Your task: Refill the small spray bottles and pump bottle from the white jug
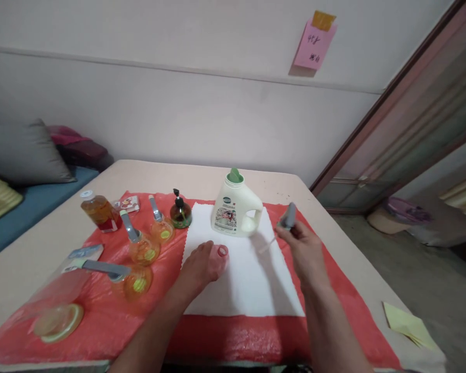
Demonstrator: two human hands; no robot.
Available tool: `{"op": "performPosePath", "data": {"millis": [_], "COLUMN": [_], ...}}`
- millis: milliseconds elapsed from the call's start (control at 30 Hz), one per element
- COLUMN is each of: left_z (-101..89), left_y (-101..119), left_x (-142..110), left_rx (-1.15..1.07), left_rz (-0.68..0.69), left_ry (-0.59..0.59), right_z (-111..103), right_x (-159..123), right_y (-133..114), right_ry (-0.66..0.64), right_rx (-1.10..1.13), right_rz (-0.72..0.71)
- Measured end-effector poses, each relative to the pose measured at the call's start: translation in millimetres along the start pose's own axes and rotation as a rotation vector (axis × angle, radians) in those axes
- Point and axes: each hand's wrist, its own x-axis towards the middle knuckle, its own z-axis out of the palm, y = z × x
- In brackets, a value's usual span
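My left hand [201,263] is wrapped round a small pink see-through bottle [219,263] on the white cloth. The bottle's round mouth is uncovered and tips slightly towards the right. To its right, my right hand [303,248] grips a grey dispenser top [289,216] above the edge of the cloth. A thin pale tube [268,245] points down and left from that top. Behind both hands stands a cream detergent jug [236,210] with a handle and a green spout piece [235,175] in its uncovered neck. The white cloth [248,290] lies under the bottle and jug.
On the red sheet [233,339] at left are several orange bottles [144,251] with grey tops, a dark pump bottle [180,213], an amber bottle [101,211] and a round lidded container [59,322]. Yellow notes [408,324] lie at the table's right edge.
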Motion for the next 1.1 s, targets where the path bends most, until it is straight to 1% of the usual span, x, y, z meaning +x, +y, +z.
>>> {"op": "performPosePath", "data": {"millis": [33, 67, 100, 133, 167, 267, 333, 400, 467, 533, 633, 700, 833, 967, 1033, 1100], "left_z": [2.1, 4.5, 7.0, 9.6, 11.9, 16.5, 17.3, 16.4, 13.7, 9.4, 1.8, -1.5, -0.3, 7.1, 12.3, 18.3], "left_y": [1, 3, 6, 9, 12, 19, 22, 24, 27, 31, 38, 41, 37, 33, 33, 34], "left_x": [0, -1, -2, -4, -5, -11, -14, -15, -17, -18, -21, -24, -26, -27, -27, -26], "left_rx": [0.006, 0.006, 0.001, -0.005, -0.011, -0.037, -0.056, -0.084, -0.139, -0.216, -0.314, -0.348, -0.297, -0.215, -0.161, -0.081], "left_rz": [0.018, 0.036, 0.052, 0.066, 0.078, 0.112, 0.129, 0.139, 0.134, 0.129, 0.163, 0.190, 0.252, 0.315, 0.340, 0.360], "left_ry": [-0.009, -0.017, -0.021, -0.024, -0.025, -0.011, -0.007, -0.009, 0.000, 0.021, 0.049, 0.064, 0.118, 0.186, 0.251, 0.347], "right_z": [-7, -12, -15, -16, -17, -15, -14, -11, -5, 4, 18, 25, 30, 32, 34, 37], "right_x": [-5, -10, -16, -22, -28, -37, -38, -38, -38, -40, -46, -49, -49, -47, -47, -49], "right_y": [-9, -19, -28, -35, -41, -47, -44, -39, -35, -33, -34, -36, -36, -33, -34, -36], "right_ry": [0.088, 0.134, 0.156, 0.163, 0.156, 0.172, 0.171, 0.131, 0.066, -0.030, -0.212, -0.274, -0.292, -0.304, -0.288, -0.247], "right_rx": [0.316, 0.592, 0.813, 0.981, 1.058, 1.075, 1.046, 1.041, 1.056, 1.066, 1.034, 1.029, 1.088, 1.066, 1.061, 1.057], "right_rz": [-0.021, -0.031, -0.031, -0.022, -0.014, -0.020, -0.037, -0.034, -0.024, -0.025, -0.026, -0.015, 0.027, 0.029, 0.026, 0.030]}}
